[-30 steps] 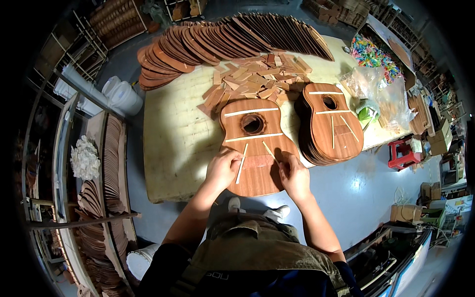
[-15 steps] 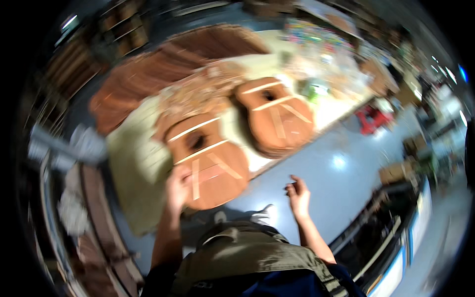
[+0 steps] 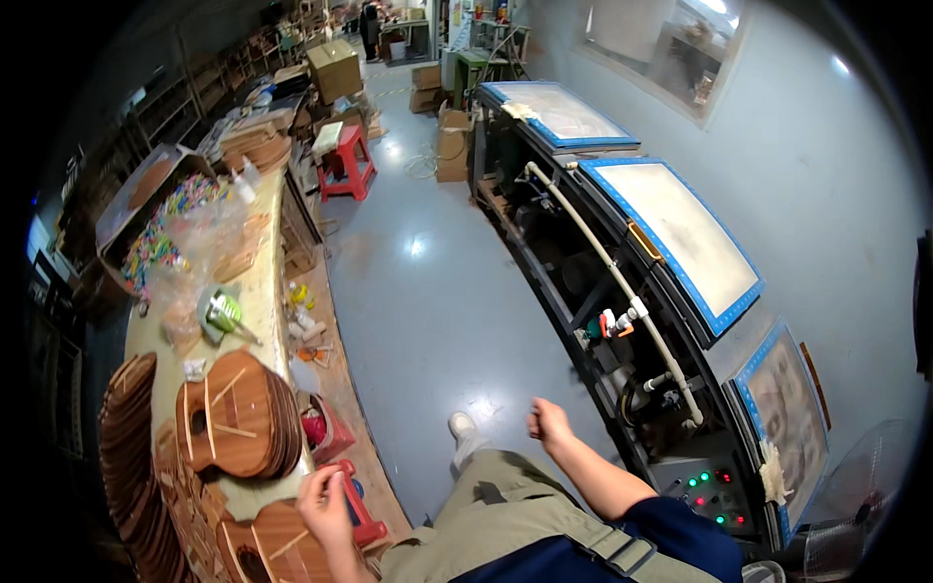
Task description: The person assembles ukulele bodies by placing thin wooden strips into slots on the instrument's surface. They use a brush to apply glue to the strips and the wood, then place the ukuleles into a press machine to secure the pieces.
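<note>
My left hand (image 3: 324, 507) is at the lower left, fingers loosely bent and partly apart, with nothing visible in it. It hangs by the edge of a brown guitar soundboard (image 3: 282, 549) that has pale wooden braces and a round sound hole; whether they touch I cannot tell. Beyond it on the bench (image 3: 255, 335) lies a stack of similar guitar soundboards (image 3: 233, 416). Over the floor, my right hand (image 3: 549, 425) is loosely closed in a fist, and nothing shows in it. A green and white container (image 3: 222, 311) stands farther up the bench.
A grey-blue floor aisle (image 3: 408, 321) runs ahead. Along its right side stands a black-framed machine (image 3: 593, 282) with pipes, blue-edged panels (image 3: 671, 233) and lit buttons (image 3: 702, 496). A red stool (image 3: 345, 163) and cardboard boxes (image 3: 452, 146) stand farther off. Thin curved wooden pieces (image 3: 126, 466) line the bench's left.
My view has swung right, from the bench toward the aisle and machine. My left hand was at the nearer soundboard's edge and is now beside it. My right hand's fingers have curled in.
</note>
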Motion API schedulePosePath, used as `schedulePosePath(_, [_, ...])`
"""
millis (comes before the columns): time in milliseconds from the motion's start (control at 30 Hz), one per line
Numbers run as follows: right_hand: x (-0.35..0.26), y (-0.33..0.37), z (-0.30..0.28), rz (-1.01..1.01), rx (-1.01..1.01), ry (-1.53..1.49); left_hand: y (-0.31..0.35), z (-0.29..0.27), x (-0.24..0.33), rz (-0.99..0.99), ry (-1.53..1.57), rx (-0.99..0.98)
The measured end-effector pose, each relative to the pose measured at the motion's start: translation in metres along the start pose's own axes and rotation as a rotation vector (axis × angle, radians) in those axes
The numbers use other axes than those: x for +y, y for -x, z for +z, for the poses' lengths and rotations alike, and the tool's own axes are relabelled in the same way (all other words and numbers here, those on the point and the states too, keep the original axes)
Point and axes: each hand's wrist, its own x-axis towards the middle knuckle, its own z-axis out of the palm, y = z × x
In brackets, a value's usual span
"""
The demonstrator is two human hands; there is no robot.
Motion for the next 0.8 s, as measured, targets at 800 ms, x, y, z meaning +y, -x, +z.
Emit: schedulePosePath(800, [-0.291,-0.425,0.053,0.019,-0.129,-0.232,-0.319,0.378,-0.031,-0.517,0.150,-0.535])
